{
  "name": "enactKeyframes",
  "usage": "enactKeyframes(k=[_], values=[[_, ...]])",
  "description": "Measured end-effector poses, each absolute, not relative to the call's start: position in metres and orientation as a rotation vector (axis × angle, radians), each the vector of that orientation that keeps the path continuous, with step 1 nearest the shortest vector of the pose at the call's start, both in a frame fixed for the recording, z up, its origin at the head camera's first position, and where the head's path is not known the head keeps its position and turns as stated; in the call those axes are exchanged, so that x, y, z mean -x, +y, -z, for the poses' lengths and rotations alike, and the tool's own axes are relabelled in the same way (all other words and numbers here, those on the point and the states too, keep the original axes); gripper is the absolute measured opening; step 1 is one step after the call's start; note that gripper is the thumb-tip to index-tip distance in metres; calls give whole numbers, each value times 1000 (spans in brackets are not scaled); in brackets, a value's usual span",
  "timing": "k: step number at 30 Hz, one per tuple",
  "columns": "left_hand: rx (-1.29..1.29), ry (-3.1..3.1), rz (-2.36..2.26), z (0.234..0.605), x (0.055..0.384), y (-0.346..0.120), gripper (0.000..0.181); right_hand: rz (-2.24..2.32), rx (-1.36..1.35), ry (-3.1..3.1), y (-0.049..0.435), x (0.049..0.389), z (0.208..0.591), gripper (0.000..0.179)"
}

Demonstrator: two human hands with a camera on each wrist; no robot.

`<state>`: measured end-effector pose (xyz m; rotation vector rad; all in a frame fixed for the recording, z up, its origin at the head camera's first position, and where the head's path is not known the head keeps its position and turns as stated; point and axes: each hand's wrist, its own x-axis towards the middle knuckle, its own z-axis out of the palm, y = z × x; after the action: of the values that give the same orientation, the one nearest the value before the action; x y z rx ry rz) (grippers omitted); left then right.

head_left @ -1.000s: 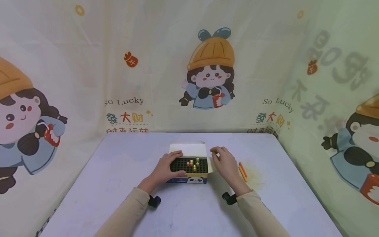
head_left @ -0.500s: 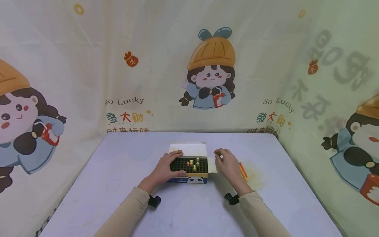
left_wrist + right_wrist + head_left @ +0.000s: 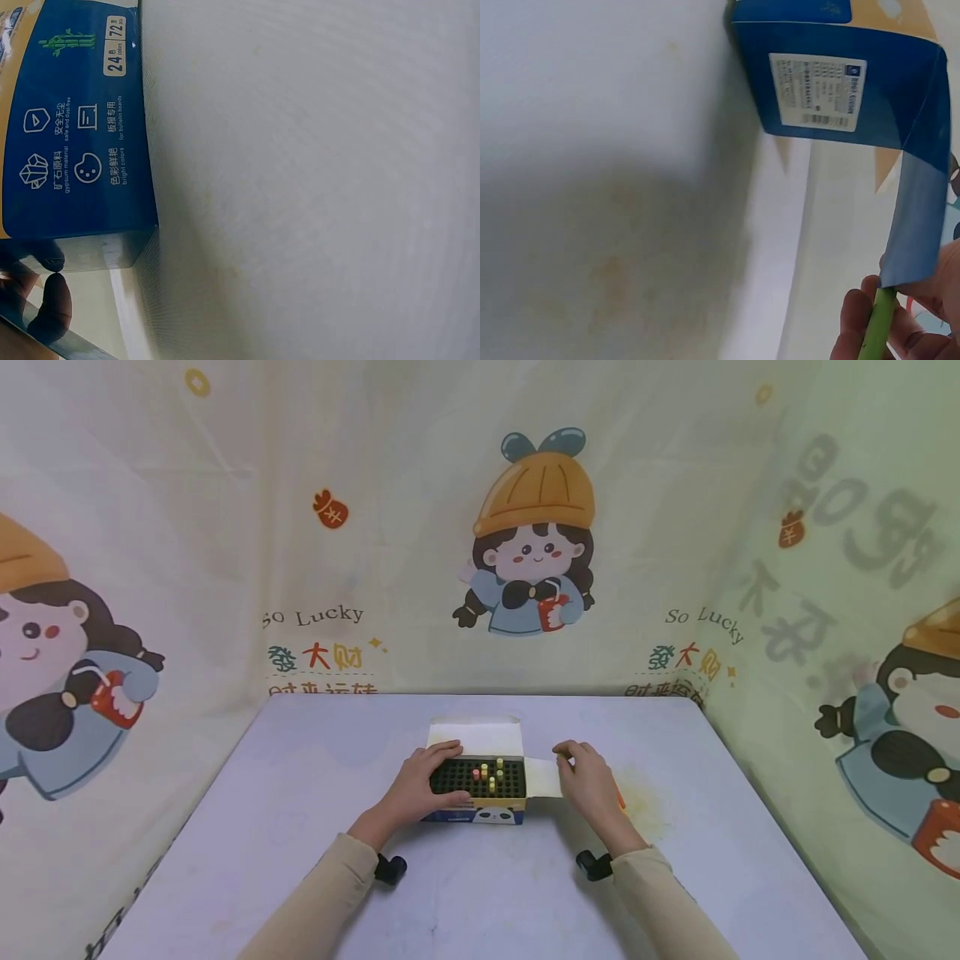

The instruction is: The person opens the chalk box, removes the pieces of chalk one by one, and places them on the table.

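Observation:
A blue and yellow chalk box (image 3: 465, 817) with a panda print stands on the table with its lid (image 3: 476, 739) folded back. In its black holed insert (image 3: 453, 774) stand several chalk sticks (image 3: 492, 784), yellow ones and a pinkish one. My left hand (image 3: 416, 785) grips the box's left end, thumb along the near edge and fingers over the far one. To the right of the box, my right hand (image 3: 588, 783) pinches a green chalk stick (image 3: 877, 326), clearest in the right wrist view, beside the white side flap (image 3: 542, 778).
Orange chalk (image 3: 621, 797) lies on the table, mostly hidden behind my right hand. A yellowish stain (image 3: 645, 802) marks the tabletop there. Printed curtains (image 3: 405, 527) surround the table on the back and both sides.
My right hand has drifted to the right, away from the box, uncovering the side flap and covering most of the orange chalk. My left hand and the box have stayed in place.

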<state>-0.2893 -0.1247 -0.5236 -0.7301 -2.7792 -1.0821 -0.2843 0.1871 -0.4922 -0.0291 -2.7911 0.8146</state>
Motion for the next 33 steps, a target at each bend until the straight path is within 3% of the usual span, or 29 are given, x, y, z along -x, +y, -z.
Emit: enactKeyframes(k=[17,33], values=[[734,-2797,1076,523,289,-124,86,-806,-21,-2803,209,280,502,16],[722,-2791,1086,523,289,-124,86,-773,117,-2903,229,282,513,20]])
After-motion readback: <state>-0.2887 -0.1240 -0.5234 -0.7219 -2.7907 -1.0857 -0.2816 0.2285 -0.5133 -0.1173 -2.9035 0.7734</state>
